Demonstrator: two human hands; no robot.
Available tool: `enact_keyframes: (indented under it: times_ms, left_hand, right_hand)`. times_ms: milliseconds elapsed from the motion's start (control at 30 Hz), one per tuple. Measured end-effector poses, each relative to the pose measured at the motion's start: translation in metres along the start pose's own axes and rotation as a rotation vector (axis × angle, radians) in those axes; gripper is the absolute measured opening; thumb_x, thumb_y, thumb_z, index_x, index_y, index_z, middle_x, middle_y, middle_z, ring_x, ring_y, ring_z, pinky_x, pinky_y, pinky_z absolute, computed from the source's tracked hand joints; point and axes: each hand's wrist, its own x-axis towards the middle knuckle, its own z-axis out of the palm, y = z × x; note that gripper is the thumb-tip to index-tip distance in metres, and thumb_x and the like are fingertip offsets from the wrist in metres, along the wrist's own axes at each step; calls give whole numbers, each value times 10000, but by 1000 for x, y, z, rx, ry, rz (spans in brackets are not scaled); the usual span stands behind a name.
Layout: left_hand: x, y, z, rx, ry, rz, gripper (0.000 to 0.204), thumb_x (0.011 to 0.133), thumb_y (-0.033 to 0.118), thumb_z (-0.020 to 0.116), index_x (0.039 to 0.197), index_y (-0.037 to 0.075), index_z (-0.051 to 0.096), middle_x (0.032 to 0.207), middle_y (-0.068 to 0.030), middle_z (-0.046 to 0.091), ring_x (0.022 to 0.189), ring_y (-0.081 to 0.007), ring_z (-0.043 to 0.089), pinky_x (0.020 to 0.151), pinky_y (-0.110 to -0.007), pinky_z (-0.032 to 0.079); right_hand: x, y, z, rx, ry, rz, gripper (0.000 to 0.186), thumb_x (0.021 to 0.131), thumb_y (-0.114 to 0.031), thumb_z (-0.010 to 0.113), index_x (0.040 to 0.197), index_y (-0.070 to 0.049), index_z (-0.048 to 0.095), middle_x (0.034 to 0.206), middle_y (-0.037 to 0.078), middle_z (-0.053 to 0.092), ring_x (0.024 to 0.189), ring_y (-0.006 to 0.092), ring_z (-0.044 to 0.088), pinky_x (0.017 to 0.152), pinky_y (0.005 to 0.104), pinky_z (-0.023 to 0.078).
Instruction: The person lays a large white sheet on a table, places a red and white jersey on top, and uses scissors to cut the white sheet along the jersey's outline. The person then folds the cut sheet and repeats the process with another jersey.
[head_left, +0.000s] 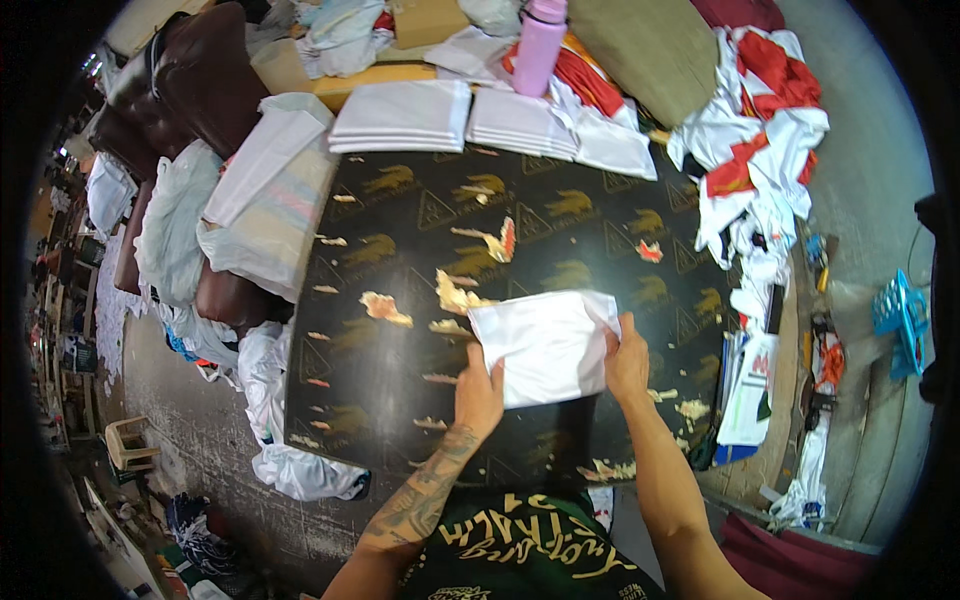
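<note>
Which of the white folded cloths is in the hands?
The single cloth near the table's front edge, held by the left hand and right hand. The others lie in two stacks at the far edge.

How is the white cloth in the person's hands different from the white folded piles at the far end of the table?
The white cloth is a single piece, gripped by the left hand and the right hand; the folded piles are several pieces stacked, with nobody touching them. The cloth sits near the person on the dark table; the piles lie along its far edge. The cloth lies slightly crooked; the piles look squared. Both are white and folded flat.
</note>
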Motion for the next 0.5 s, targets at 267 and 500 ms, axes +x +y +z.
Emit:
enact_keyframes:
  times_ms: [267, 500]
  left_hand:
    - [327, 49, -248, 98, 417, 466, 378, 1010, 218, 696, 1257, -12, 527, 1124, -281, 718, 1067, -472, 698, 923, -515, 521]
    - [505, 7, -313, 313, 504, 325, 471, 993, 325, 726, 1331, 51, 547, 1234, -242, 683, 1181, -464, 654, 989, -553, 500]
  right_hand:
    - [253, -284, 36, 323, 399, -336, 275, 1052, -236, 668, 1211, -47, 547, 1033, 317, 707, 969, 568, 658, 780, 599, 480]
    - [373, -369, 149, 396, 371, -222, 317, 1018, -244, 694, 1243, -49, 584, 1086, 277, 711, 1021, 484, 684, 848, 539, 506]
